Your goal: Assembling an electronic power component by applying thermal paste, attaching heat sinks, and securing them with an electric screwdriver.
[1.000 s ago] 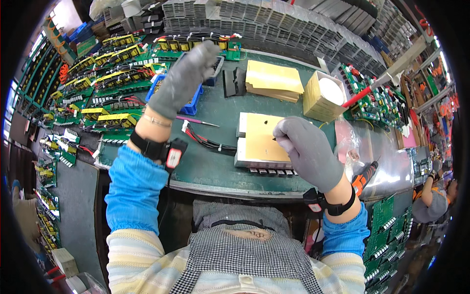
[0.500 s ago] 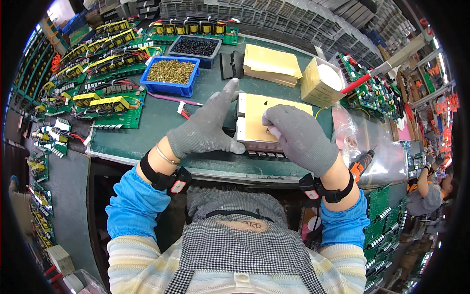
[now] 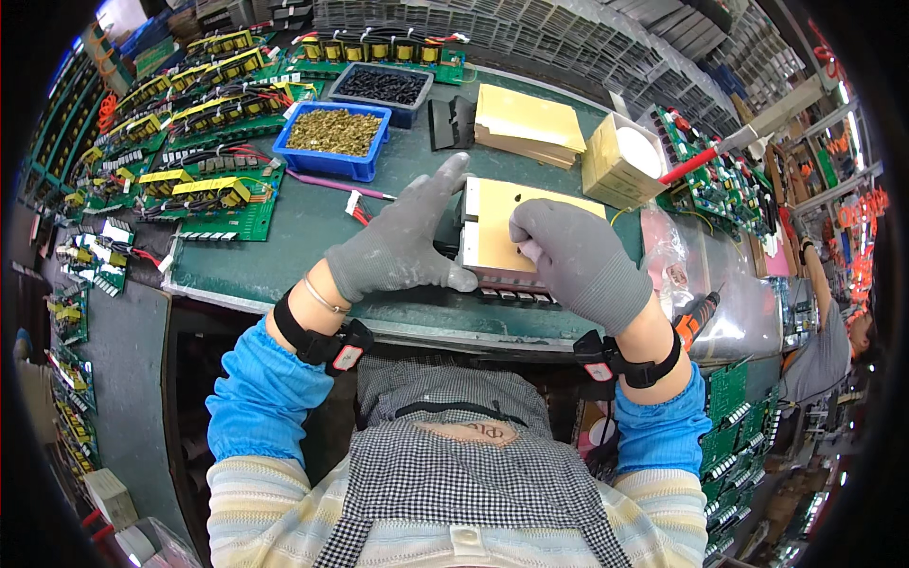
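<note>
In front of me lies a boxy metal-edged assembly with a yellow sheet [image 3: 492,227] over its top and white connectors along its near side. A small dark screw or hole [image 3: 518,198] shows near the sheet's far edge. My left hand [image 3: 407,232], in a grey glove, is spread at the assembly's left end, thumb and fingers apart, holding nothing. Over the sheet's right half my right hand [image 3: 582,256], also gloved, is closed with fingertips pinched near the sheet's surface. What it pinches, if anything, is hidden.
A blue bin of brass-coloured small parts [image 3: 331,131] and a bin of black parts [image 3: 382,87] stand behind. Beyond are a stack of yellow sheets [image 3: 528,123] and a cardboard box [image 3: 620,161]. An orange-black power driver [image 3: 699,317] lies right; circuit boards [image 3: 227,199] fill the left.
Both hands keep nearly the same pose over the assembly. The view has shifted very slightly. At the far right, a co-worker has changed posture with an arm raised.
</note>
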Tool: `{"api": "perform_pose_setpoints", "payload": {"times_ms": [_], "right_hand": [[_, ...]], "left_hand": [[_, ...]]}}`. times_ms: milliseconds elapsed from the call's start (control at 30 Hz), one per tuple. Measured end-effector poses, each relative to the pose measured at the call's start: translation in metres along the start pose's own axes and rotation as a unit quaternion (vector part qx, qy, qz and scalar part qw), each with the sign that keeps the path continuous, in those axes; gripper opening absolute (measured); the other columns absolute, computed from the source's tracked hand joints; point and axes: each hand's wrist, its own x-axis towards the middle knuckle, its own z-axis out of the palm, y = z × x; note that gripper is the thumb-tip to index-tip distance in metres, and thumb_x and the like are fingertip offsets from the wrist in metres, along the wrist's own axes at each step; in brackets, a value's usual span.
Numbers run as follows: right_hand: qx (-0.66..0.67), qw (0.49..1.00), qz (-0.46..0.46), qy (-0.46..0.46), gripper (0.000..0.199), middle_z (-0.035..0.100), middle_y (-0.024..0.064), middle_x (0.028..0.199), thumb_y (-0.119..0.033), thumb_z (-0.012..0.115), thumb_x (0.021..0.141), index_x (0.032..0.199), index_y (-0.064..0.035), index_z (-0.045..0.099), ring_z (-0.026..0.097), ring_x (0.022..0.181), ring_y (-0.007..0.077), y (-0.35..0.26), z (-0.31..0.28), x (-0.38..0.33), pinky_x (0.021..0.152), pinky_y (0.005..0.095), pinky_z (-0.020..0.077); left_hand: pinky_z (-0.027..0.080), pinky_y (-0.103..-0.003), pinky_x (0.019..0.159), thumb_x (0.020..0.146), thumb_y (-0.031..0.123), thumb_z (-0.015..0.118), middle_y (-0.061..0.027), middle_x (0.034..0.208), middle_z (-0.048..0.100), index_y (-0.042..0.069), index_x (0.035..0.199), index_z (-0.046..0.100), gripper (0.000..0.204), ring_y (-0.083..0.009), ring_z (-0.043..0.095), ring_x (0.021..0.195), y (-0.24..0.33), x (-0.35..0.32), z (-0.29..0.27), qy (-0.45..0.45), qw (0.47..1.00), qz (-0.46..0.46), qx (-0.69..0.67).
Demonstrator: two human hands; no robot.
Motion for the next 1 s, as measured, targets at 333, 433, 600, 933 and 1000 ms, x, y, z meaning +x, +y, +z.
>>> {"api": "perform_pose_setpoints", "payload": {"times_ms": [333,433,600,933,1000], "right_hand": [[0.025,0.996,-0.017,0.086,0.013,0.06,0.0092,0.081,-0.003,0.064,0.081,0.092,-0.0052,0.058,0.061,0.075,0.0265,0.001,-0.007,-0.004,0.069,0.0339,0.0487],[0.146,0.977,0.074,0.14,0.011,0.063,0.008,0.079,-0.003,0.066,0.082,0.091,-0.0028,0.059,0.062,0.072,0.0205,0.003,-0.022,-0.014,0.068,0.0304,0.0495],[0.244,0.934,0.153,0.212,0.01,0.066,0.0071,0.08,-0.002,0.068,0.082,0.089,-0.0013,0.061,0.063,0.074,0.0141,0.027,-0.007,-0.048,0.068,0.0264,0.0493],[0.073,0.952,0.114,0.273,0.01,0.064,0.008,0.081,-0.008,0.072,0.076,0.08,-0.0073,0.063,0.061,0.082,0.0275,0.035,0.019,-0.052,0.08,0.0386,0.0435],[0.068,0.951,0.116,0.277,0.01,0.064,0.0076,0.08,-0.008,0.072,0.075,0.079,-0.0078,0.063,0.06,0.081,0.027,0.035,0.022,-0.052,0.081,0.0385,0.0426]], "left_hand": [[0.023,-0.045,0.118,0.061,0.043,0.089,-0.0256,0.155,0.028,0.0,0.153,0.014,0.127,-0.0464,0.026,0.142,0.008,0.0,-0.001,0.0,1.0,0.006,-0.008],[0.024,-0.045,0.117,0.061,0.041,0.089,-0.0262,0.153,0.03,-0.001,0.153,0.015,0.126,-0.046,0.028,0.141,0.009,0.0,-0.001,0.002,1.0,-0.002,-0.015],[0.026,-0.044,0.116,0.06,0.04,0.09,-0.0266,0.151,0.034,0.0,0.153,0.015,0.126,-0.0443,0.03,0.14,0.005,0.0,0.002,0.004,1.0,0.009,-0.027],[0.022,-0.042,0.119,0.06,0.041,0.09,-0.0267,0.155,0.028,-0.001,0.153,0.014,0.128,-0.0387,0.025,0.145,0.005,0.0,0.003,-0.005,0.997,-0.017,-0.069],[0.022,-0.042,0.119,0.059,0.041,0.09,-0.0264,0.155,0.028,-0.002,0.153,0.014,0.128,-0.0378,0.025,0.146,0.004,-0.001,0.003,-0.001,0.998,-0.006,-0.062]]}}
